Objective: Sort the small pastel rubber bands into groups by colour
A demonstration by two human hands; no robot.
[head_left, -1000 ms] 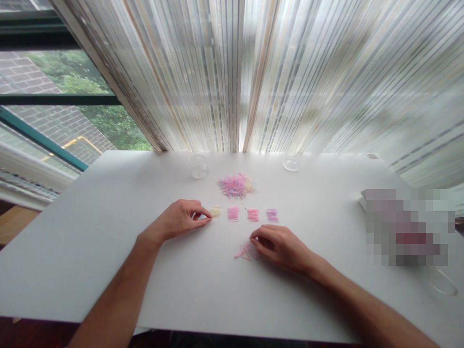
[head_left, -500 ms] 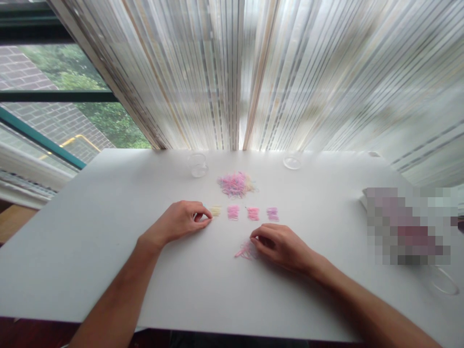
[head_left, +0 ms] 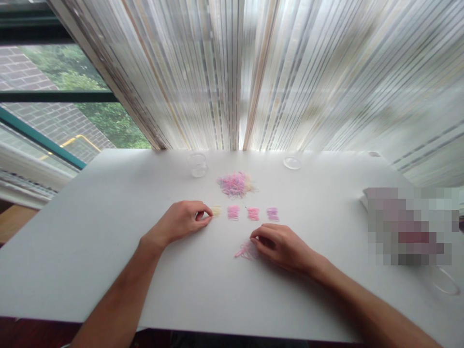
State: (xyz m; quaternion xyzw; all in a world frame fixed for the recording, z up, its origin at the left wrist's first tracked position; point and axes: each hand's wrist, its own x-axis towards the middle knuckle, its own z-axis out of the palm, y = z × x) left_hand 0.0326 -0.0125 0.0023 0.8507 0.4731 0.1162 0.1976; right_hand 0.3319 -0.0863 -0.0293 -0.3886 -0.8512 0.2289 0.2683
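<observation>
On the white table (head_left: 90,251) a row of small sorted bundles lies ahead of me: a yellow bundle (head_left: 216,210), two pink bundles (head_left: 234,212) (head_left: 253,213) and a purple bundle (head_left: 272,213). My left hand (head_left: 181,220) rests with thumb and forefinger pinched right beside the yellow bundle. My right hand (head_left: 279,244) has its fingers curled at a small loose pink cluster (head_left: 245,251) nearer to me. Behind the row sits a mixed pile of pink, purple and yellow strands (head_left: 235,184).
A clear glass cup (head_left: 197,164) stands behind the pile at the left and a clear shallow dish (head_left: 292,162) at the right. A blurred-out item (head_left: 409,224) sits at the right edge, with a clear round lid (head_left: 444,282) near it. A striped curtain hangs behind the table.
Almost nothing has changed; the view shifted slightly and my left fingertips edged a little toward the yellow bundle. My right hand stays by the pink cluster.
</observation>
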